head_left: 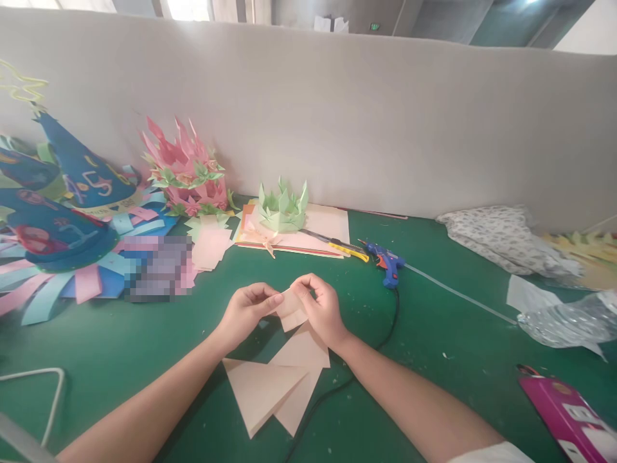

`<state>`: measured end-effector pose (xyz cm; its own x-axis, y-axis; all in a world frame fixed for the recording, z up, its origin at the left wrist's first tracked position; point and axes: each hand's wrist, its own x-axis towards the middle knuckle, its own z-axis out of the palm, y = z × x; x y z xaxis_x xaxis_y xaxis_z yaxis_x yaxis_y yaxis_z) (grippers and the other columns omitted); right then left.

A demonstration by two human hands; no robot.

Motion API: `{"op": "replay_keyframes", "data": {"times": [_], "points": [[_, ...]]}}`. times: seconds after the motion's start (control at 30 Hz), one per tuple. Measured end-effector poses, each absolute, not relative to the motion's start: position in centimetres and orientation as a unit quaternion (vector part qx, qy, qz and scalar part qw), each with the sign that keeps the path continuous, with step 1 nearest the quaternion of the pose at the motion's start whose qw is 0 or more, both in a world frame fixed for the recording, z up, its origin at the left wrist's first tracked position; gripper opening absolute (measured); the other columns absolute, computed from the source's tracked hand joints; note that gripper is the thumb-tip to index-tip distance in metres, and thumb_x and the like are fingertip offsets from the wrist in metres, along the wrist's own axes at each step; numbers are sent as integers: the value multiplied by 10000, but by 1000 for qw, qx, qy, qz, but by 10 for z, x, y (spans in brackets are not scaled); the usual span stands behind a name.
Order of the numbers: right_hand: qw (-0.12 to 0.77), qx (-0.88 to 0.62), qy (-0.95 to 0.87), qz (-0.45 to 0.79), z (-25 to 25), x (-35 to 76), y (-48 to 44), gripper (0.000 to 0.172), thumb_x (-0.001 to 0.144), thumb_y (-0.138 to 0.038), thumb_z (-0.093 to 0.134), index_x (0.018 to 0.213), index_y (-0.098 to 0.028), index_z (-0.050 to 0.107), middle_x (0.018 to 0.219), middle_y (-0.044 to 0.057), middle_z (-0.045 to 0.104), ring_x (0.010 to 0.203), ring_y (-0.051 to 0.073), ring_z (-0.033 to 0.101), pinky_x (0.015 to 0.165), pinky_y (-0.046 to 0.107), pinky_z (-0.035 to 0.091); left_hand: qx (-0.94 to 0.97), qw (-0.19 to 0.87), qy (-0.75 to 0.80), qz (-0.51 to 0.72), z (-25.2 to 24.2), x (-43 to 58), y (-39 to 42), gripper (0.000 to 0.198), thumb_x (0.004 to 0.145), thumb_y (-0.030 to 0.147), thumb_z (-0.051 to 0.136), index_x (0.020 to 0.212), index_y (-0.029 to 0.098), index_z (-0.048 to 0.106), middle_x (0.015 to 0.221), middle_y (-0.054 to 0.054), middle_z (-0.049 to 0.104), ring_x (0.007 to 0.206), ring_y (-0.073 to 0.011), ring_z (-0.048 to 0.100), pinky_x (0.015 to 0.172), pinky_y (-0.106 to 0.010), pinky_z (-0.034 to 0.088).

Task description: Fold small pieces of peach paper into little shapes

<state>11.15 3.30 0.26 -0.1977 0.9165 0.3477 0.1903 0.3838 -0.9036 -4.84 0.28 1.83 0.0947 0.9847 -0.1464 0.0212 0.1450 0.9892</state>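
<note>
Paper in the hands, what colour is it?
The folded paper is pale peach; head view.

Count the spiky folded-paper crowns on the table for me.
2: a pink one left of centre, and a pale green one on the paper stack to its right. Yellow paper at the far right may be a third.

Under my fingers lay a table with a dark green cover, and it ran out wide on both sides of them. Well beyond my fingers stood a plain beige partition, which closed the whole far edge of the table. Above it, up and to the left of my fingers, a window shone very bright. Up and to the right I saw a dark teal wall and a small green sign. The light was soft and even.
</note>
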Motion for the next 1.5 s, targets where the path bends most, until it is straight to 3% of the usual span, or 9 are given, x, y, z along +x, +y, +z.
{"op": "replay_keyframes", "data": {"times": [0.47,0.57,0.7,0.9,1.0,1.1,1.23,1.33,1.5], "points": [[439,-389,-706,397,4,110,31,165,832,-269,507,714,-181,582,731,14,620,691,132,553,671,250,431,518,534,517,423,11,-46,0,264,741,404,594,673,155,542,470,75,397,426,-50,323,423,-179,241],[450,-388,-675,437,2,110,32,133,835,-305,508,905,-198,544,725,1,594,686,132,545,666,257,436,485,520,543,447,12,-47,2,288,744,431,585,671,158,535,459,80,392,414,-49,322,424,-178,240],[446,-368,-666,470,-3,110,33,375,771,-266,590,1089,-226,396,766,-13,575,704,137,547,697,278,444,439,508,565,479,14,-50,6,303,734,459,588,715,161,533,508,62,471,441,-63,393,445,-183,285],[418,-352,-714,438,0,110,33,93,841,-293,488,852,-202,497,802,7,538,727,129,517,700,253,427,446,490,534,525,12,-51,7,222,758,384,586,825,202,479,500,91,454,415,-46,341,419,-165,234],[396,-346,-716,459,1,110,33,194,890,-344,397,826,-197,506,749,-1,533,666,119,514,639,237,416,469,466,524,537,9,-50,7,177,773,351,568,825,205,482,555,77,480,475,-55,392,466,-166,298],[381,-363,-726,443,0,109,32,176,824,-366,517,787,-198,480,715,-16,531,611,112,495,587,228,398,476,470,515,535,8,-50,7,207,781,346,554,914,227,449,649,57,548,517,-72,443,503,-185,351],[389,-397,-744,371,-3,106,31,146,739,-240,592,716,-203,453,718,-19,529,634,120,484,604,234,396,496,435,532,531,6,-51,7,155,787,343,538,869,226,477,667,51,537,539,-83,453,521,-197,359],[396,-390,-750,357,-4,106,31,53,762,-164,509,758,-207,478,753,-8,547,651,127,493,629,247,404,517,394,568,505,5,-52,7,165,789,355,526,790,198,580,695,23,550,603,-102,477,575,-213,375],[407,-381,-749,358,-2,106,31,174,759,-133,479,904,-221,516,892,17,587,687,140,516,650,266,417,494,400,590,498,10,-51,7,210,729,370,598,848,206,653,789,0,629,601,-110,486,557,-219,375]]}}
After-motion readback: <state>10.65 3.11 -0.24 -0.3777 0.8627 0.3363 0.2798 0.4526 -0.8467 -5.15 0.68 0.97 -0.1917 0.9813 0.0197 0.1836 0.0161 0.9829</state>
